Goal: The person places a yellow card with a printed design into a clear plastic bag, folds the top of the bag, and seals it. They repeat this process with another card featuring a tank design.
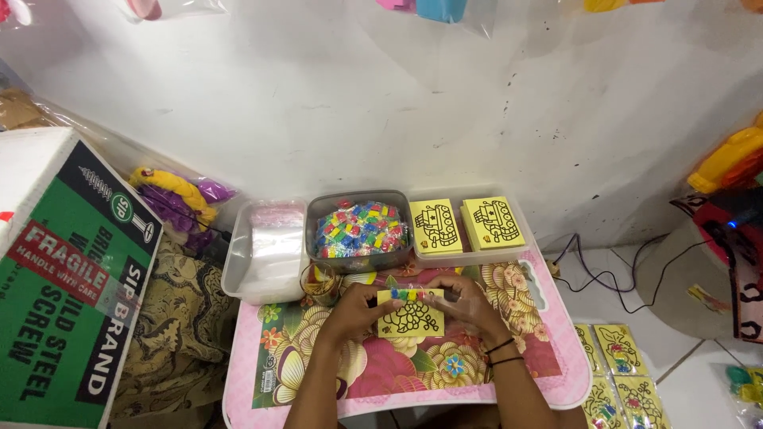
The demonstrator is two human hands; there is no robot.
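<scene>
Both my hands hold a small yellow card [411, 315] with a black line drawing, above the pink flowered table [556, 373]. My left hand [356, 308] grips its left edge and my right hand [469, 302] its right edge. A strip of small coloured packets [407, 294] lies along the card's top edge under my fingertips. Black bands circle my right wrist.
Behind the card stand a clear tub of coloured packets [359, 229], a tub of clear bags [266, 246], a tray with two stacks of yellow cards [465, 224] and a small glass [318, 282]. A green carton [63, 294] is left. Finished cards [616, 373] lie on the floor right.
</scene>
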